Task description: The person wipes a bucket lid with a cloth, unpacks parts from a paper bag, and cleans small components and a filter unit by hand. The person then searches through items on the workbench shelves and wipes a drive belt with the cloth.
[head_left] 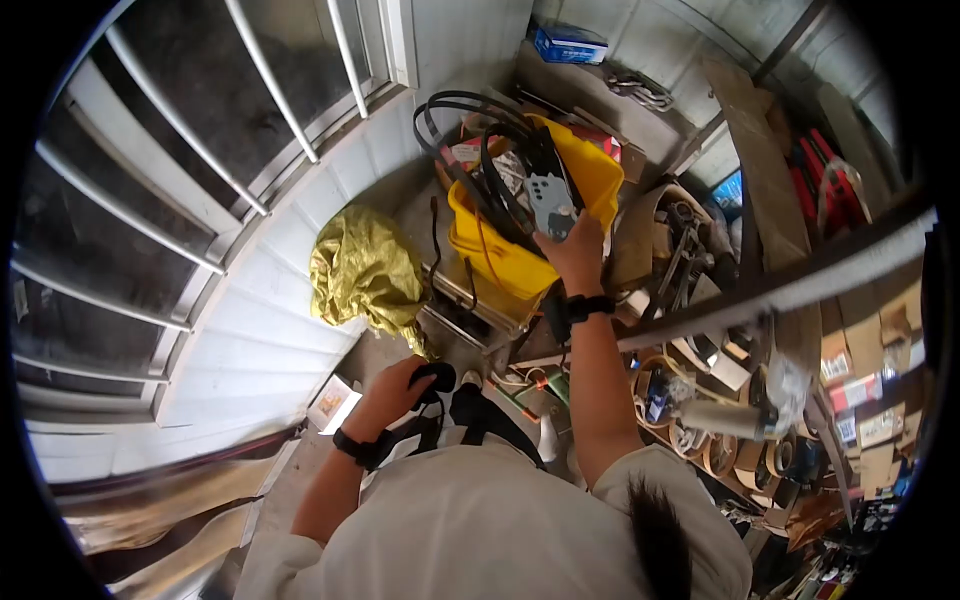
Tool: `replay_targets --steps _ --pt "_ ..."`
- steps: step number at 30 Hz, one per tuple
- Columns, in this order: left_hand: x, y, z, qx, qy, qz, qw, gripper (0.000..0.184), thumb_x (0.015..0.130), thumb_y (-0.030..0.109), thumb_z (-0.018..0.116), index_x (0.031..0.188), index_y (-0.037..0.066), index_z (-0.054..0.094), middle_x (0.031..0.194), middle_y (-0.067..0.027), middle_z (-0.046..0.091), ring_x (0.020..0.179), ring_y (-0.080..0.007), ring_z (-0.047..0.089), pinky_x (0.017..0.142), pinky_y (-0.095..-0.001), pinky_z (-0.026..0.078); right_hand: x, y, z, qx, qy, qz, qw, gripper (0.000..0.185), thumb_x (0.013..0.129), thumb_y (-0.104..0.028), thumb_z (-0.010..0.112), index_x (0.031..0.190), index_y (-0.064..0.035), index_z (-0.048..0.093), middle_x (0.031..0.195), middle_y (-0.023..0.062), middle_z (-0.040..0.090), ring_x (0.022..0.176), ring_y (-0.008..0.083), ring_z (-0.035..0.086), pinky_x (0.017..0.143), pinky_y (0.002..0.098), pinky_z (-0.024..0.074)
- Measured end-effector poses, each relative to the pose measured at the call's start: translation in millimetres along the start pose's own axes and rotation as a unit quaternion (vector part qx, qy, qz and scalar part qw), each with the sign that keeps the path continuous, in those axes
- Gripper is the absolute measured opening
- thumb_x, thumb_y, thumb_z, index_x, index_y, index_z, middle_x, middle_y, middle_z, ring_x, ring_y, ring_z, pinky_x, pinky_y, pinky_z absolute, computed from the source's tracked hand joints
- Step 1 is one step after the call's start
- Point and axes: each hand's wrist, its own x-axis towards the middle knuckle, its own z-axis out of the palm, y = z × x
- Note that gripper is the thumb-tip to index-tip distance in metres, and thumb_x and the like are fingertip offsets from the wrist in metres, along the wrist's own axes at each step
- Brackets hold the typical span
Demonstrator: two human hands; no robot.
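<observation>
My right hand [577, 250] is closed on the lower end of a grey smartphone [548, 196], whose back with its camera lenses faces up. It is over a yellow bin [600, 175] filled with black cables and hoses [497, 175] and other items. Whether the phone touches them I cannot tell. Close to my body, my left hand [395, 393] is wrapped round a black object [434, 376] whose kind does not show clearly. Just beyond that hand lies a crumpled yellow-gold sack [365, 265].
A barred window [190, 150] fills the left side. Right of the bin, a box [685, 240] holds metal tools. Shelves below a metal rail [760, 285] carry tape rolls [720, 452] and cartons. A blue box [570, 44] stands at the back.
</observation>
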Motion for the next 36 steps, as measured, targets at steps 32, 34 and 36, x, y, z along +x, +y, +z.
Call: replay_targets --steps 32,34,36 --pt "153 29 -2 0.058 -0.199 0.096 0.973 0.024 0.087 0.016 0.062 0.105 0.001 0.056 0.088 -0.0201 0.063 0.081 -0.0367 0.06 0.07 -0.0396 0.047 -221 183 -223 0.503 -0.325 0.388 0.701 0.089 0.057 0.006 0.071 0.138 -0.008 0.036 0.121 0.0089 0.054 0.122 0.0221 0.046 0.104 0.0367 0.0348" --pt "148 28 -2 0.048 -0.154 0.095 0.982 0.024 0.087 0.015 0.062 0.103 -0.001 0.056 0.084 -0.0185 0.062 0.074 -0.0316 0.06 0.067 -0.0366 0.047 -221 200 -228 0.412 -0.346 0.373 0.756 0.089 0.058 0.003 0.074 0.137 -0.0079 0.037 0.119 0.0092 0.056 0.116 0.0212 0.051 0.094 0.0333 0.0428" --pt "140 29 -5 0.046 -0.127 0.076 0.988 0.023 0.087 0.015 0.062 0.104 -0.001 0.057 0.087 -0.019 0.062 0.076 -0.0327 0.06 0.068 -0.0369 0.047 -220 214 -228 0.335 -0.329 0.439 0.766 0.082 0.06 -0.002 0.076 0.135 -0.0071 0.042 0.115 0.0102 0.058 0.109 0.0202 0.055 0.089 0.0311 0.0448"
